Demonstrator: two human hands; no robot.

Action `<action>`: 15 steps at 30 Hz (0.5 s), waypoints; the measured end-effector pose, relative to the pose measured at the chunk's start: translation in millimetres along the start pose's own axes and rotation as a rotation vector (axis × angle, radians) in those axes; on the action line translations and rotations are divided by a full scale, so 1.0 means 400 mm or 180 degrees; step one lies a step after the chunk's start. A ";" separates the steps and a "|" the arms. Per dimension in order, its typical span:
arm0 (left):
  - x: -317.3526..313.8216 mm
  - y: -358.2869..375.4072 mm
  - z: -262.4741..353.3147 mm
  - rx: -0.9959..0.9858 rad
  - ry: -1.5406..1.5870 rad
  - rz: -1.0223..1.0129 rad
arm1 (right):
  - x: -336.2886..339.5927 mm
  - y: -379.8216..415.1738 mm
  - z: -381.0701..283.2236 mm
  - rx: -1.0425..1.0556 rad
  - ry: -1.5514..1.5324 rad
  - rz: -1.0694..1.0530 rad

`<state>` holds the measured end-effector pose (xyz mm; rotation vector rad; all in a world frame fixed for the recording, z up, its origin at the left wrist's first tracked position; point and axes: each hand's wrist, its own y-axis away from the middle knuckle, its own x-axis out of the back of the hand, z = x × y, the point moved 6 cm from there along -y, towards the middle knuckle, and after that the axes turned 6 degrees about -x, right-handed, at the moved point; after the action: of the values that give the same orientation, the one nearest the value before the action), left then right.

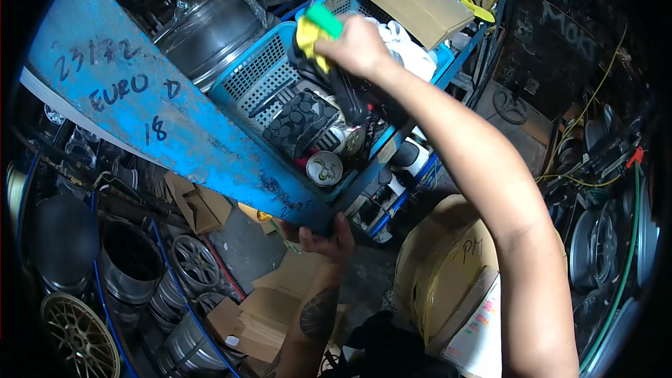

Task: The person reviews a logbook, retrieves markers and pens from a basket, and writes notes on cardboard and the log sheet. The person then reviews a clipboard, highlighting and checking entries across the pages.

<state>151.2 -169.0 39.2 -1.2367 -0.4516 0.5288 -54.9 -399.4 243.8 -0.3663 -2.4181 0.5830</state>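
Observation:
My left hand (325,238) is under the lower corner of a large blue panel (175,112) with handwritten black marks, its fingers curled round the edge. The panel slants up to the left. My right hand (353,45) grips a green object (324,19) with yellow material (308,38) beside it, above a blue plastic basket (255,73). Inside the basket are a dark patterned pouch (301,122), a round can-like item (324,168) and a black object (348,98) just below my right hand.
Wheel rims (194,262) and opened cardboard boxes (262,315) fill the lower left. A round cardboard-coloured container (427,259) stands at lower centre. A cardboard box (409,0) rests over the basket's far side. A green hose (633,238) runs down the right.

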 end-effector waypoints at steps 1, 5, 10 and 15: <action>-0.001 0.002 -0.001 -0.0001 0.0027 -0.0014 | 0.014 -0.009 -0.017 -0.0152 -0.0644 -0.0113; 0.000 0.015 -0.004 0.0032 -0.0056 -0.0039 | 0.040 -0.039 -0.071 -0.0137 -0.2051 -0.0260; -0.006 0.009 -0.005 -0.0099 0.0037 -0.0078 | 0.045 0.033 -0.142 0.1590 0.0361 -0.0601; -0.010 0.002 0.003 -0.0201 0.0164 -0.0013 | 0.117 0.163 -0.089 0.0690 0.0952 -0.1372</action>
<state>147.4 -170.3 38.5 -1.3068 -0.4298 0.4812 -61.1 -313.5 260.8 0.1503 -2.0344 0.5420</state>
